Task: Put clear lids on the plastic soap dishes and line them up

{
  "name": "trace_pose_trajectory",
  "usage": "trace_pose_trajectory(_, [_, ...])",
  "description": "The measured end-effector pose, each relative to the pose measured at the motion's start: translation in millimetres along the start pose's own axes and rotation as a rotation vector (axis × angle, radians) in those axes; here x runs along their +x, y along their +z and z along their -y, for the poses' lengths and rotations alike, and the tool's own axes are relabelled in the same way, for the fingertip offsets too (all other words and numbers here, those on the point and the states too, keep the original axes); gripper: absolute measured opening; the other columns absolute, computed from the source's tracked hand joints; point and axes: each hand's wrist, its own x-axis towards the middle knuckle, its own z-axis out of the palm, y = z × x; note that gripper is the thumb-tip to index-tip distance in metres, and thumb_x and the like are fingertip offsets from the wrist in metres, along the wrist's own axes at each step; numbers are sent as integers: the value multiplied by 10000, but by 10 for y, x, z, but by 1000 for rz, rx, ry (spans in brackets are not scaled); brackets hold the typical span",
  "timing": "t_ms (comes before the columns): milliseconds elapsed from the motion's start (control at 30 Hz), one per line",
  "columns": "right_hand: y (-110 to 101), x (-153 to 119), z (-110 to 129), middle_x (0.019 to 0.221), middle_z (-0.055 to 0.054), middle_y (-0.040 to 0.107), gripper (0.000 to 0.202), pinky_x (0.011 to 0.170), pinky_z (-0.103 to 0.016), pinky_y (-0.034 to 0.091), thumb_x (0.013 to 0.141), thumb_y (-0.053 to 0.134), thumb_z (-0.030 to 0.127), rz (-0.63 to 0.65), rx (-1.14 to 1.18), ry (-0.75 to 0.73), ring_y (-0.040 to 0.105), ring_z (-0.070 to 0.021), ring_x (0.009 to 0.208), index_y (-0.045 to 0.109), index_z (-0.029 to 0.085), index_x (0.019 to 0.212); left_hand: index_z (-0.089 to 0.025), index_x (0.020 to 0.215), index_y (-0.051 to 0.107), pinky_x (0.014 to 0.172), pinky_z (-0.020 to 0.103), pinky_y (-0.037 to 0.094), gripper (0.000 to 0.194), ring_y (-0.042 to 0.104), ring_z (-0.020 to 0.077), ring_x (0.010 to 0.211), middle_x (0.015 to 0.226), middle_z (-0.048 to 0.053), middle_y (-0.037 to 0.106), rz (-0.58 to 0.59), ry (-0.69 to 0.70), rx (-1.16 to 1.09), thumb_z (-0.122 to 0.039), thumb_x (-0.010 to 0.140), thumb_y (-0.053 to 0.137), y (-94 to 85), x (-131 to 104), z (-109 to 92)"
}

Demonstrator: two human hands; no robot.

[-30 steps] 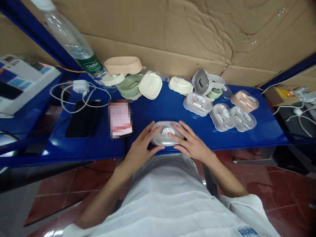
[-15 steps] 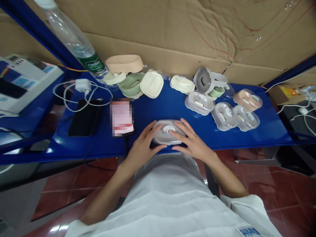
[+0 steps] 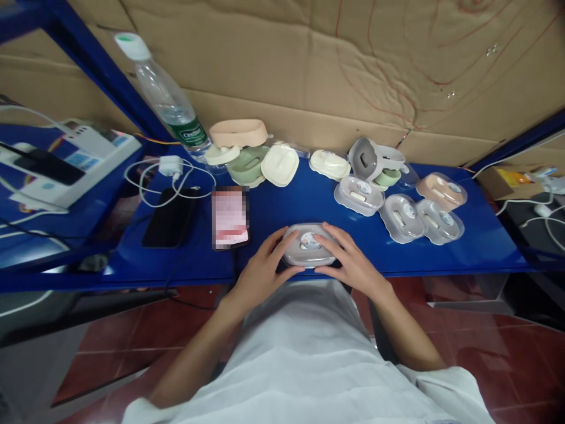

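Note:
A grey soap box [image 3: 304,250] with a clear lid and a round sticker lies at the front edge of the blue table, between my hands. My left hand [image 3: 265,268] holds its left end, fingers on the lid and thumb along the near side. From the right, my right hand [image 3: 353,259] grips the other end, one finger reaching over the lid by the sticker. Beyond it are more lidded grey soap boxes [image 3: 359,195], a peach lidded one [image 3: 441,191] and a cream one [image 3: 329,165].
Loose peach [image 3: 238,133], green [image 3: 249,168] and cream [image 3: 280,166] parts sit at the back beside a water bottle [image 3: 176,112]. Left of my hands lie a lit phone [image 3: 230,218], a dark phone [image 3: 170,221] and a white charger [image 3: 170,166] with its cable.
The camera view has shifted, so everything sits slightly lower and the nearer things farther right. Both hands keep their hold on the grey soap box, with little visible movement.

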Motion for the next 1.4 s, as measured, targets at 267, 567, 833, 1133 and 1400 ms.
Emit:
trace_pose_trajectory(267, [18, -46, -40, 1857, -99, 174, 966, 1311, -605, 423, 994, 781, 491, -7, 45, 57, 291, -361, 1688, 205, 437, 1767, -395, 1718, 334, 1268, 496, 489, 763, 516, 320, 1549, 1670, 115, 489, -11, 0, -7, -559, 1049, 663, -7, -4, -18])
trace_pose_trajectory(567, [36, -56, -87, 1822, -83, 292, 851, 1287, -589, 465, 980, 808, 465, -61, 105, 58, 374, -352, 1655, 377, 438, 1713, -380, 1730, 307, 1259, 490, 507, 816, 507, 317, 1568, 1708, 108, 482, -17, -25, -42, -534, 1033, 703, 2, -12, -19])
trace_pose_trajectory(833, [-33, -52, -91, 1736, -125, 442, 864, 1253, -607, 505, 925, 849, 533, -293, 37, 72, 519, -381, 1560, 457, 387, 1681, -326, 1737, 255, 1303, 518, 453, 673, 392, 291, 1647, 1789, 144, 345, -61, 8, -117, -433, 1130, 523, -39, 3, -32])
trace_pose_trajectory(1133, [-185, 244, -207, 1721, -136, 447, 780, 1275, -629, 470, 964, 793, 558, -306, -86, 59, 505, -396, 1565, 494, 353, 1655, -274, 1673, 388, 1294, 511, 468, 581, 527, 279, 1550, 1672, 142, 516, -58, -9, -32, -423, 1130, 528, -5, 30, -96])
trace_pose_trajectory(1400, [-12, 1081, -378, 1761, -181, 360, 742, 1198, -645, 541, 988, 768, 509, -118, -172, 54, 486, -461, 1562, 509, 291, 1649, -248, 1477, 639, 1213, 518, 554, 389, 635, 297, 1426, 1547, 129, 635, -44, 30, 91, -360, 1114, 558, 46, 13, -75])
